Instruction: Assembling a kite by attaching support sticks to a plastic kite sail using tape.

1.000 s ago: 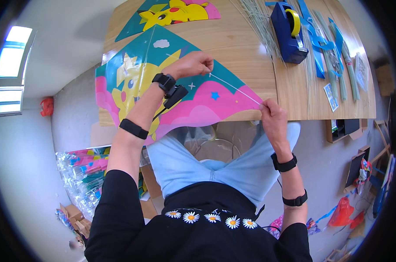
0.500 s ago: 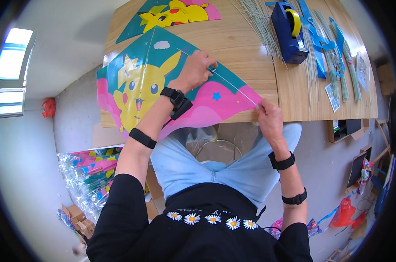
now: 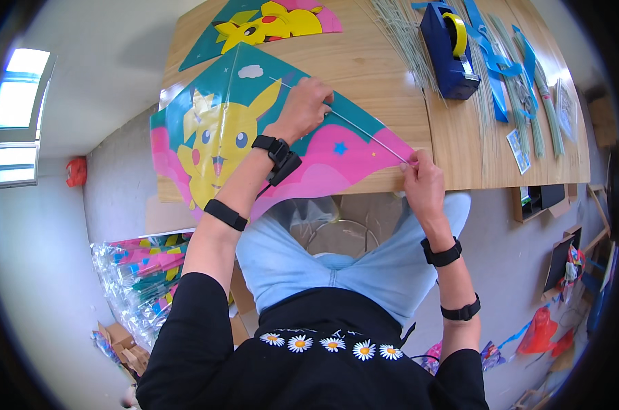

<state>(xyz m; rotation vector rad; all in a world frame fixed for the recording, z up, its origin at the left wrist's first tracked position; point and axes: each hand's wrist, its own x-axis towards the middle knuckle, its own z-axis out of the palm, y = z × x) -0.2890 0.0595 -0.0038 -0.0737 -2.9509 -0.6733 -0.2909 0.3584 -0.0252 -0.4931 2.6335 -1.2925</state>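
A plastic kite sail [image 3: 326, 164] in teal and pink, printed with a yellow cartoon creature, lies on the table and hangs over its near edge. Along its upper right side runs a thin white rod [image 3: 367, 134]. My left hand [image 3: 304, 106] rests over the upper part of that side, fingers curled closed on the rod; their tips are partly hidden. At the kite's right corner, my right hand [image 3: 425, 181] pinches the rod's lower end together with the sail. Whether the rod end sits inside a pocket there, I cannot tell.
Another kite sail [image 3: 207, 37] lies at the table's far left. On the right stand a blue tape dispenser [image 3: 453, 75], bundles of thin rods [image 3: 408, 48], blue ribbon [image 3: 504, 67] and a small clear bag [image 3: 565, 113]. Wrapped colourful kites [image 3: 142, 273] lie low on the left.
My right hand has shifted slightly, its fingers turning at the kite's corner. The right part of the sail has risen a little. My left hand stays nearly in place.
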